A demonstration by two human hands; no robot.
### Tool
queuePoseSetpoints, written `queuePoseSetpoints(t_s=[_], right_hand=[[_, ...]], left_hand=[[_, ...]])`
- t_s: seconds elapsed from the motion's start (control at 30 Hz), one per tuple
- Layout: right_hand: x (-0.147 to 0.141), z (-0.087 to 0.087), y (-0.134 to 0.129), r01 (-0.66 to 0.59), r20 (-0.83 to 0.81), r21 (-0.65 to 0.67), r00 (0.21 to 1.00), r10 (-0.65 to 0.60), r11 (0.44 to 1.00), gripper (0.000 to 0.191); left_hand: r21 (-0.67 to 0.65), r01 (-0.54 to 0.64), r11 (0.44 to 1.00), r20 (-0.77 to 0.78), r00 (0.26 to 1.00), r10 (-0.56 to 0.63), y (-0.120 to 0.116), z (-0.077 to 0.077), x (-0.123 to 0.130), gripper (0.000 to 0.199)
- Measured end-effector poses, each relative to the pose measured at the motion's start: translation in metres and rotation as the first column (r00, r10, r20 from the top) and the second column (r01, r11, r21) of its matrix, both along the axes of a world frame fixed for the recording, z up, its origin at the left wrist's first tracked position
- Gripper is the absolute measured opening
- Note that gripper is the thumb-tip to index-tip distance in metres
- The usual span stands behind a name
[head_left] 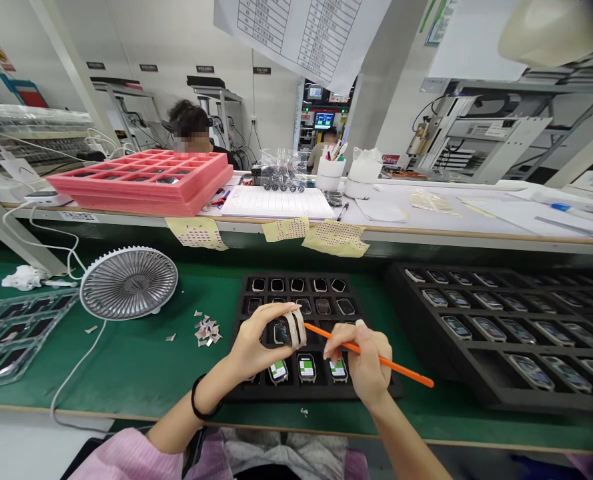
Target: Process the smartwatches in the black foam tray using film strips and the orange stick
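My left hand (256, 340) pinches a pale, rounded watch case (295, 329) between thumb and fingers, edge toward me. Closed around an orange stick (406, 371) is my right hand (363, 357); the stick's tip touches or lies very near the case. Below both hands is a black foam tray (321, 395) holding rows of watches. Several in its front row, such as one watch (307, 367), have lit green and white screens; those farther back are dark. My hands hide part of the tray's middle.
A white fan (130, 283) and small scraps (207, 331) lie left of the tray. A clear tray (23, 333) is at far left, another black tray (481, 363) at right. Pink foam trays (141, 190) sit on the shelf; a person (191, 127) is beyond.
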State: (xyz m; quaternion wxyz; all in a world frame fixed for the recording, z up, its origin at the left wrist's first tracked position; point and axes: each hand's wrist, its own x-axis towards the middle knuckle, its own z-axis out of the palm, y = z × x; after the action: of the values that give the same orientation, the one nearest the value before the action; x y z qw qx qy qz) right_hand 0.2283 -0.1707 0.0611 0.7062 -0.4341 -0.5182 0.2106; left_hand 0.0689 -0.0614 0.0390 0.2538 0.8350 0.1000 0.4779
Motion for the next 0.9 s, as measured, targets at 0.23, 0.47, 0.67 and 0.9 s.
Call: queuePoseSetpoints(t_s=[0.23,0.47,0.67,0.9], right_hand=[[-0.001,0.004,0.001,0.036,0.110,-0.007,0.993,-0.035,0.999,0.052],[-0.001,0.008,-0.003,0.044,0.172,-0.011,0.984,-0.042,0.999,0.052],[-0.004,0.009,-0.004,-0.006,0.169,-0.019,0.986,0.009,1.000,0.053],[-0.004,0.007,-0.003,-0.009,0.173,-0.048,0.985,0.017,0.999,0.053]], left_hand=[[-0.016,-0.015,1.000,-0.022,1.000,0.014,-0.001,0.001,0.000,0.059],[-0.035,0.002,0.999,-0.043,0.999,-0.003,-0.003,0.005,-0.001,0.070],[-0.023,-0.004,1.000,-0.078,0.997,0.002,-0.004,0.007,0.000,0.071],[-0.007,-0.010,1.000,-0.111,0.994,0.009,-0.006,0.010,-0.001,0.069]])
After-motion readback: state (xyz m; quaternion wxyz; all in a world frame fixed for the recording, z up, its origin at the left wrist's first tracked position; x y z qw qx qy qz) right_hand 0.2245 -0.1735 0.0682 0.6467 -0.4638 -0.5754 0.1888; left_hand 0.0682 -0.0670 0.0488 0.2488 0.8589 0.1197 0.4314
